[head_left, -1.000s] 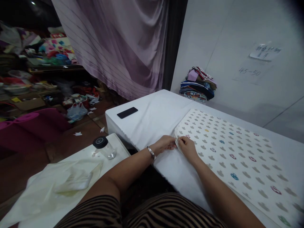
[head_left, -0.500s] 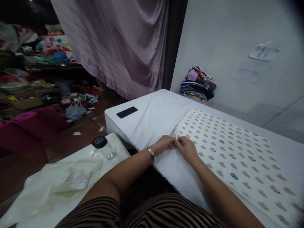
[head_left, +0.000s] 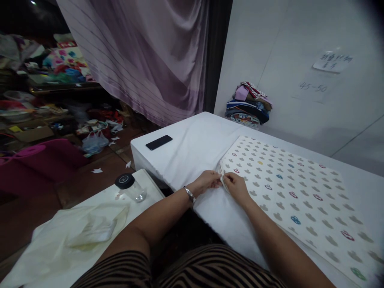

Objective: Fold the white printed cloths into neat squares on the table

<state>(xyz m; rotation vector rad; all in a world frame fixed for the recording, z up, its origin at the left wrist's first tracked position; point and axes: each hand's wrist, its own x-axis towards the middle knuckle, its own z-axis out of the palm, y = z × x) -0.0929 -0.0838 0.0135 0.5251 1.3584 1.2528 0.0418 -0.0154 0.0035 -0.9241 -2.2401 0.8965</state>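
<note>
A white folded cloth point(head_left: 288, 188) lies flat on the white-covered table point(head_left: 192, 140), printed with grey animal-head shapes and small red, blue, green and yellow motifs. At its near-left corner, several thin layers show along the edge. My right hand point(head_left: 237, 187) pinches that corner between thumb and fingers. My left hand point(head_left: 207, 181), with a silver bracelet at the wrist, is closed against the same edge, its fingertips touching the layers. The two hands almost meet, and the left fingertips are partly hidden.
A black phone point(head_left: 159, 142) lies on the table's far-left part. On a lower white side table point(head_left: 153, 188) are a clear jar with a black lid point(head_left: 131, 186) and a pale plastic sheet point(head_left: 63, 236). Folded clothes point(head_left: 247, 105) are stacked by the wall. A purple curtain point(head_left: 150, 52) hangs behind.
The layers at the cloth's corner now show more spread along the edge by my fingers. Both hands stay at nearly the same spot. The view has shifted slightly.
</note>
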